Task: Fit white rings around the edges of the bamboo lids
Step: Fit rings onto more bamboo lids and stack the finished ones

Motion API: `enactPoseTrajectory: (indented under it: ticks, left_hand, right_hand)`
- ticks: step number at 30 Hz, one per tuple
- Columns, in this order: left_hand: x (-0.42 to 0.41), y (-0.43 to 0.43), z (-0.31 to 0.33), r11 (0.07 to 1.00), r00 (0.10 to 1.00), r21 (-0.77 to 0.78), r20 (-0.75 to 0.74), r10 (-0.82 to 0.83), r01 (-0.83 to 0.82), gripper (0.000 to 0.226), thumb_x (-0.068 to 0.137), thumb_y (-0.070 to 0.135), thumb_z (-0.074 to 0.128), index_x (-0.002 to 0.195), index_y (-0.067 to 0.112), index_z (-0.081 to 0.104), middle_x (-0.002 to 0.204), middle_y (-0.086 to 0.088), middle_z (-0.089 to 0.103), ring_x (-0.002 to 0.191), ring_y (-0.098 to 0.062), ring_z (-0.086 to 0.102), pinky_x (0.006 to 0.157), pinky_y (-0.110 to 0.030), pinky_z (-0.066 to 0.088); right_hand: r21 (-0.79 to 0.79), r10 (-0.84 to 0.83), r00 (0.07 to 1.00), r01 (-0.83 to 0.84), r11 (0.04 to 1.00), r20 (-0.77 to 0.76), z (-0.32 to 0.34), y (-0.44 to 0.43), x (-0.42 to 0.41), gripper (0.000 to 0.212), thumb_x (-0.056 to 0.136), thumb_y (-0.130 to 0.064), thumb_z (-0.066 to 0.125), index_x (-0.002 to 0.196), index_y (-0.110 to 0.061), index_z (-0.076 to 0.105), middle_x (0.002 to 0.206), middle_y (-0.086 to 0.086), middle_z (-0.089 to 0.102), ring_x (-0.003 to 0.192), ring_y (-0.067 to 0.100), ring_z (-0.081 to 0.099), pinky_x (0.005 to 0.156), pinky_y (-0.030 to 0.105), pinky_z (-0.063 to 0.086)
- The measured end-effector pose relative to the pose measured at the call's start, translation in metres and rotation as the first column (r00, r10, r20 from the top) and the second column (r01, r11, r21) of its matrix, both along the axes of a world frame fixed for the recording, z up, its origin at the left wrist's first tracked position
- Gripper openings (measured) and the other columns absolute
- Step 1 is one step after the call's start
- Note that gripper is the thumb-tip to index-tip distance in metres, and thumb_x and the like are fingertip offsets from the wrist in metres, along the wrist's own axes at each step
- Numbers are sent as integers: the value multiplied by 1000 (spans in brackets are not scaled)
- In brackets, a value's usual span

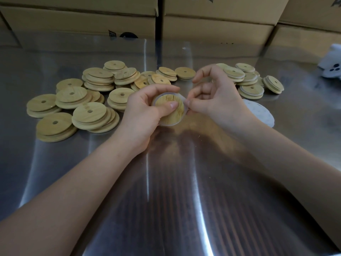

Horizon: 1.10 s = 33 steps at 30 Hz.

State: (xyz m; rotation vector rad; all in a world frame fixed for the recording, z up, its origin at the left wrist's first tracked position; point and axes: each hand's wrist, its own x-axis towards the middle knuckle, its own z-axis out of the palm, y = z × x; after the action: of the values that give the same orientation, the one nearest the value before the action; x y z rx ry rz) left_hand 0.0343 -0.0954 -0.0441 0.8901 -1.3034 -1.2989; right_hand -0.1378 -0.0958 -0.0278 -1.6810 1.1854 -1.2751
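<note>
Worktop [166, 191]: steel, bamboo lids [88, 111] heaped beyond my hands
Left grip [145, 111]: curled round one lid [171, 113], thumb on its face
Right grip [217, 100]: pinching the white ring [181, 97] at that lid's right edge

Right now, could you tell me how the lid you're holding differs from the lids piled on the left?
The held lid is gripped by the left hand; the piled lids lie on the table. The held lid has a white ring round it, pinched by the right hand; the piled lids show none. Both are round bamboo.
</note>
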Motion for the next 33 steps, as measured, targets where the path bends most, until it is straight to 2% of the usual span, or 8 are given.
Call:
enactPoseTrajectory:
  ticks: [3,5,9,14,19,25,33]
  left_hand:
    - [0,0,0,1000,1000,11,7,-1,1,28,85,-3,67,93,23,73,99,0,72,98,-19,69,83,-44,60]
    - [2,-1,0,1000,1000,22,-2,-6,6,28,85,-2,67,93,24,73,98,1,72,95,-17,70,82,-44,60]
    - [4,-2,-3,999,999,37,-12,-31,31,27,86,-1,67,95,24,74,102,-2,71,98,-20,70,83,-46,60]
    - [4,-2,-5,998,998,47,-46,-44,46,27,85,-2,67,93,23,74,96,-1,72,92,-19,71,82,-46,59]
    - [2,-1,-2,999,998,-4,-30,-46,46,26,86,-2,66,94,22,72,97,0,71,94,-18,69,84,-46,58]
    - [3,0,-1,998,1000,-54,-9,-27,27,28,85,-3,67,91,24,72,106,-6,69,105,-25,66,91,-48,56]
    - [6,-2,-2,999,998,-12,-28,-51,50,26,86,-3,65,90,22,70,102,-5,66,96,-21,67,85,-52,56]
  right_hand:
    - [-8,0,1000,0,1000,22,0,0,0,36,73,-3,68,94,-22,45,67,2,65,62,23,60,70,40,56]
    - [-8,11,999,-10,1000,44,1,0,-1,37,73,-4,69,94,-22,45,68,4,67,63,23,60,69,39,56]
    - [12,55,997,-56,998,59,2,1,-2,39,75,-4,72,97,-21,45,71,5,70,65,19,65,65,28,54]
    - [42,65,995,-69,997,77,1,1,-3,38,80,0,72,99,-21,46,71,3,71,67,16,68,63,23,53]
    - [58,91,987,-99,993,130,6,2,-4,38,78,2,70,99,-18,45,68,3,69,64,15,64,63,26,53]
    - [77,111,986,-121,990,122,6,1,-5,38,76,-1,70,100,-18,46,69,1,69,69,16,63,76,31,56]
    - [-52,-20,1000,21,998,5,0,5,2,34,75,-8,75,93,-21,50,70,-1,72,67,14,66,74,36,56]
